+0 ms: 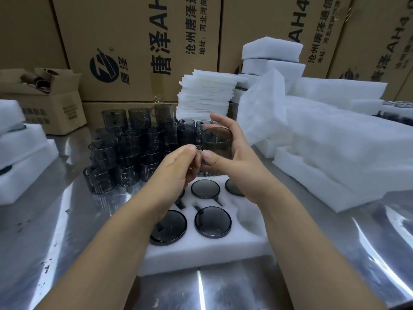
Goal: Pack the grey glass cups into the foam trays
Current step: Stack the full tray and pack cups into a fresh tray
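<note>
A white foam tray (201, 253) lies on the metal table in front of me, with several grey glass cups (212, 222) sunk upside down in its round holes. One hole at the tray's right (247, 217) holds nothing. Above the tray my right hand (237, 162) grips a grey glass cup (216, 142) around its body. My left hand (178, 166) pinches that cup at its handle side. Behind my hands stands a stacked cluster of more grey cups (125, 151).
Piles of foam trays and sheets (324, 139) fill the right side; a stack of thin foam sheets (205, 95) stands behind the cups. More foam trays (20, 157) lie at the left. Cardboard boxes (134, 41) wall off the back.
</note>
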